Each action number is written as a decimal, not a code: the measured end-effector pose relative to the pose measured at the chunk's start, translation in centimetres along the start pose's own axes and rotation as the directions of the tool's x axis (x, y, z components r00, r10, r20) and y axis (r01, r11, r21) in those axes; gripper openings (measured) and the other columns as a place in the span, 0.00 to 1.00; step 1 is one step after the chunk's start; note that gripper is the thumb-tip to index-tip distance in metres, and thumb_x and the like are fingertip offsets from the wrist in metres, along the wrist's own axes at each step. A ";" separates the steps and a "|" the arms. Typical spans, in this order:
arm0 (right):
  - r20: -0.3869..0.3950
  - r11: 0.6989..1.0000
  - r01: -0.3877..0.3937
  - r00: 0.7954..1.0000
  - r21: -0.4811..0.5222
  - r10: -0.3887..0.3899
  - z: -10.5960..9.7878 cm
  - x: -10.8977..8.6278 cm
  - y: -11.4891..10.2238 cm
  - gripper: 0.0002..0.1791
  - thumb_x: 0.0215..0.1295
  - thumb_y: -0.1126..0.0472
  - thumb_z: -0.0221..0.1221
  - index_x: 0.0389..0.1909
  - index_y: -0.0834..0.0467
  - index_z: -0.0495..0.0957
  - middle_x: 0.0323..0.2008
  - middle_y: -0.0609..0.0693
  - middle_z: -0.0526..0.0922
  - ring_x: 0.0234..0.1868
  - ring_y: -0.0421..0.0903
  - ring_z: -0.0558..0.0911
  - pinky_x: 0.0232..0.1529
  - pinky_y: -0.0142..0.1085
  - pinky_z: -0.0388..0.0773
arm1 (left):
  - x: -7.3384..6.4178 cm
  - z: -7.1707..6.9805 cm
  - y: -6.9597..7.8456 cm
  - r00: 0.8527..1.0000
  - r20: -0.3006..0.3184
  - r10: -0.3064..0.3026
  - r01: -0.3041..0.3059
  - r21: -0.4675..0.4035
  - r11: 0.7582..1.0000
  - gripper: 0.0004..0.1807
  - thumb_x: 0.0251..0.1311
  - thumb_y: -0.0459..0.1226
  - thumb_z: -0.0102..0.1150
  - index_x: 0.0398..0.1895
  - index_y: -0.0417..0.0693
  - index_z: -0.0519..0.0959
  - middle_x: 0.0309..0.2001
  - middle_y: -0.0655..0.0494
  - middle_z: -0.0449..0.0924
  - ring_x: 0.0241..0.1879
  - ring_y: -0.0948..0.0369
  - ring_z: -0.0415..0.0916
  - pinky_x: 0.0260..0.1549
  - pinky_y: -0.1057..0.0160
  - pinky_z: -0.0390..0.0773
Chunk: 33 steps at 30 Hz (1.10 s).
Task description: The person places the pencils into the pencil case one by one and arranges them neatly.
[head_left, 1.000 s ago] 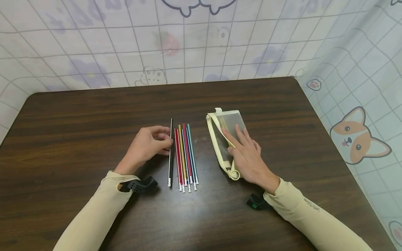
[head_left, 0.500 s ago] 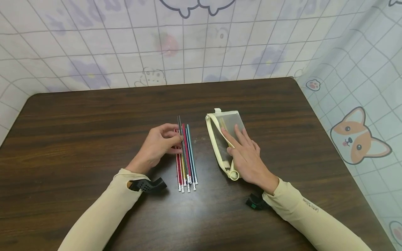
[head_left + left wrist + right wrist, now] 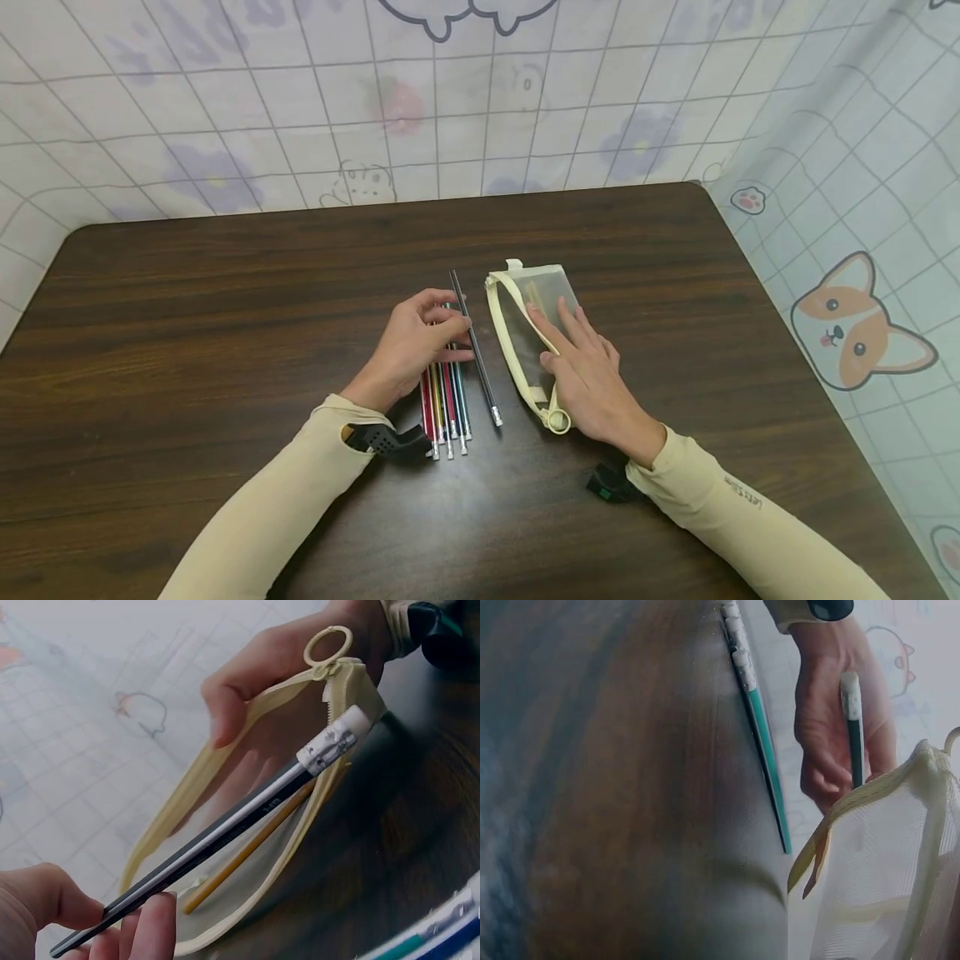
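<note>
My left hand (image 3: 416,346) pinches a black pencil with a silver stripe (image 3: 217,836) between thumb and fingers. Its white eraser end points toward the pencil case (image 3: 553,286), a mesh one with a cream zipper edge. Spread over the case's top lie the fingers of my right hand (image 3: 592,379). In the left wrist view its thumb is hooked over the zipper rim, and the mouth gapes. Inside, an ochre pencil (image 3: 247,855) shows. Beneath my left hand lies a row of coloured pencils (image 3: 444,408), partly covered by it.
The dark wooden table (image 3: 225,317) carries everything. A patterned cloth (image 3: 450,108) hangs behind it and along the right side. Each wrist wears a black device, such as the left wrist camera (image 3: 390,440). A zipper ring (image 3: 558,421) sits at the case's near end.
My left hand has moved right with the black pencil, from left of the row, across it, to the gap beside the case. The pencil has tilted, eraser end toward the case. My right hand stays put.
</note>
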State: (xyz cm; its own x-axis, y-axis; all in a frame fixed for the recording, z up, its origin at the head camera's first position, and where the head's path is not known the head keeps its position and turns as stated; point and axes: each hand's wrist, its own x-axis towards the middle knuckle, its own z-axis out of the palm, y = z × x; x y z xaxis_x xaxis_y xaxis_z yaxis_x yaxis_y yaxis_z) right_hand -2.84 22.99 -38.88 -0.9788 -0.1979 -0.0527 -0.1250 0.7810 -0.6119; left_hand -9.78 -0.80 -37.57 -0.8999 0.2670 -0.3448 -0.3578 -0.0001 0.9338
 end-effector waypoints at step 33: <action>0.012 0.999 -0.008 1.000 0.032 0.008 -0.5 0.0 0.0 0.32 0.80 0.55 0.35 0.82 0.34 0.48 0.85 0.54 0.44 0.85 0.62 0.46 0.75 0.75 0.50 | 2.2 5.2 -1.2 0.999 0.024 -0.039 0.041 -0.118 0.992 0.26 0.65 0.25 0.57 0.66 0.37 0.67 0.39 0.49 0.80 0.33 0.61 0.82 0.37 0.62 0.92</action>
State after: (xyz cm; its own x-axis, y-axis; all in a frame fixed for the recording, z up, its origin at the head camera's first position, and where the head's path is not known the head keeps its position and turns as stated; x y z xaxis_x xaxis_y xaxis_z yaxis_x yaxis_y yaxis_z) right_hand -2.97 23.31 -38.45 -0.9777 -0.1990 -0.0674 -0.1116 0.7635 -0.6362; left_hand -10.00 4.76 -38.94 -0.8790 0.2902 -0.3782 -0.4215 -0.1023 0.9010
